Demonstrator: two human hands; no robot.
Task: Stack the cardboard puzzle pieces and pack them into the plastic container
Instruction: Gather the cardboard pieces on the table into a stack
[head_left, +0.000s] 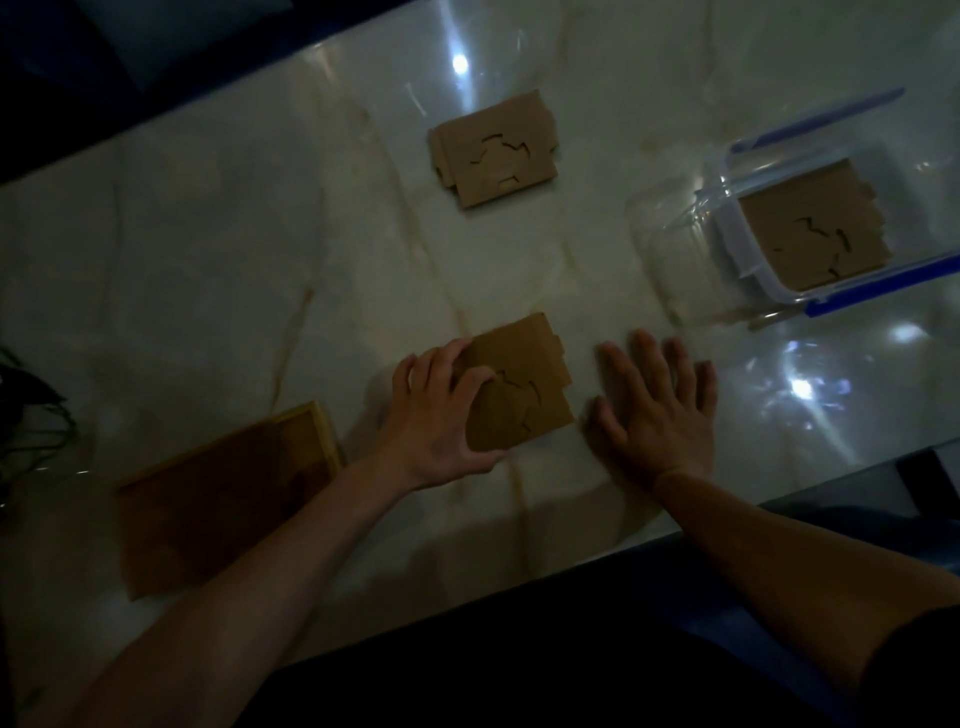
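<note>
Gripping the near cardboard puzzle stack (519, 384) with curled left hand (441, 410) fingers | right hand (657, 410) flat, fingers spread on tabletop (208, 249) just beside | plastic container (810, 228) beyond right fingers, holding pieces

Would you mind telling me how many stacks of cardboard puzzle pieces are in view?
3: one stack at the far middle of the table, one near the front gripped by the left hand, one inside the plastic container. Pieces beneath each top layer are hidden.

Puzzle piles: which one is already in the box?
The cardboard stack at the far right lies inside the clear plastic container. The other two sit on the table: one under the left hand, one farther away.
</note>
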